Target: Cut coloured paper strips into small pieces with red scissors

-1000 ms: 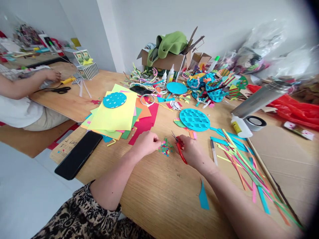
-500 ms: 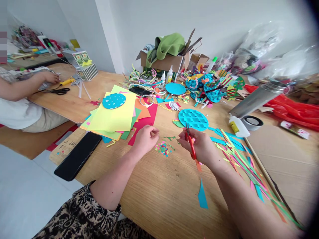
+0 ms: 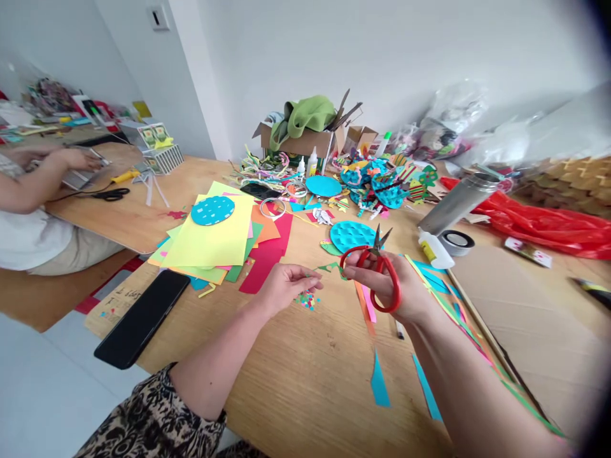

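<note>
My left hand (image 3: 289, 287) hovers at the near side of the table's middle, thumb and fingers pinched together. Whatever lies between those fingertips is too small to make out. Just beneath them is a small pile of coloured paper dots (image 3: 307, 301). My right hand (image 3: 405, 283) grips red-handled scissors (image 3: 394, 289), whose blades point up and stand slightly apart. Green paper scraps (image 3: 329, 267) lie between the two hands. Behind the scissors rests a blue dimpled paper oval (image 3: 352, 236). Orange and pink paper strips (image 3: 365, 308) show under my right hand.
Coloured paper sheets (image 3: 210, 238) with a dotted blue oval (image 3: 212, 210) lie left, beside a black phone (image 3: 143, 321). A metal flask (image 3: 458, 203), glue bottle (image 3: 435, 249), tape roll (image 3: 456, 243) and cardboard (image 3: 529, 318) are right. A co-worker's arm (image 3: 42, 172) shows at far left.
The scissors have turned in my right hand, so their handle loops now face me and the blades are apart. My left hand has moved right, over the paper dots. The view has shifted slightly.
</note>
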`<state>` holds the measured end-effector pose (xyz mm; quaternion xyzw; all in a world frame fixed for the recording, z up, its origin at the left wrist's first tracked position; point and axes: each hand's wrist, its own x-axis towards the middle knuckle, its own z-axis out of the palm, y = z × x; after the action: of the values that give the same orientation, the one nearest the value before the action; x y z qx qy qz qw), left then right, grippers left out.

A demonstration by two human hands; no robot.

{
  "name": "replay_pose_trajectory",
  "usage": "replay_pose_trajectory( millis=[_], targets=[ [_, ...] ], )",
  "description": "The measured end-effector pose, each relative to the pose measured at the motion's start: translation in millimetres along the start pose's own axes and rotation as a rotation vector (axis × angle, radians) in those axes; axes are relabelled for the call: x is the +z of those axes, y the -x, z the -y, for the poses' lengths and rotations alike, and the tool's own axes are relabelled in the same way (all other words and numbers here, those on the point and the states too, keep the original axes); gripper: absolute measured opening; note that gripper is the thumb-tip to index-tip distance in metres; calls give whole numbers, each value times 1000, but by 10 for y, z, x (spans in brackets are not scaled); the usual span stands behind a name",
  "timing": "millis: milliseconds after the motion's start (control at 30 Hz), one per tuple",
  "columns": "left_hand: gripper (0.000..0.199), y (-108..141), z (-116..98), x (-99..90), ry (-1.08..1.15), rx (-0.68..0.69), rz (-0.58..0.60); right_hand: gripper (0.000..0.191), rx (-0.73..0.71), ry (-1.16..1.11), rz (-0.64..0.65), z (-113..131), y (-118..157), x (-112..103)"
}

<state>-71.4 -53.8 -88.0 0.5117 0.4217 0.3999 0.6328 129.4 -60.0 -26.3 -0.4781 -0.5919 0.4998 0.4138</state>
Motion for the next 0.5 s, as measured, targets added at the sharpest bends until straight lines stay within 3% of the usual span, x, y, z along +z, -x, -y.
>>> replay_pose_trajectory(
  millis=[133,267,500],
  targets=[
    [28,-16,-17,-4,160,-5,-26,24,-6,54,-15,14,-32,102],
    [22,-14,-49,6,396,62,-6,15,-94,186,-13,57,-28,370],
    [19,-64,-77,-26,514,17,-36,8,-89,484,-212,176,-11,713]
  ],
)
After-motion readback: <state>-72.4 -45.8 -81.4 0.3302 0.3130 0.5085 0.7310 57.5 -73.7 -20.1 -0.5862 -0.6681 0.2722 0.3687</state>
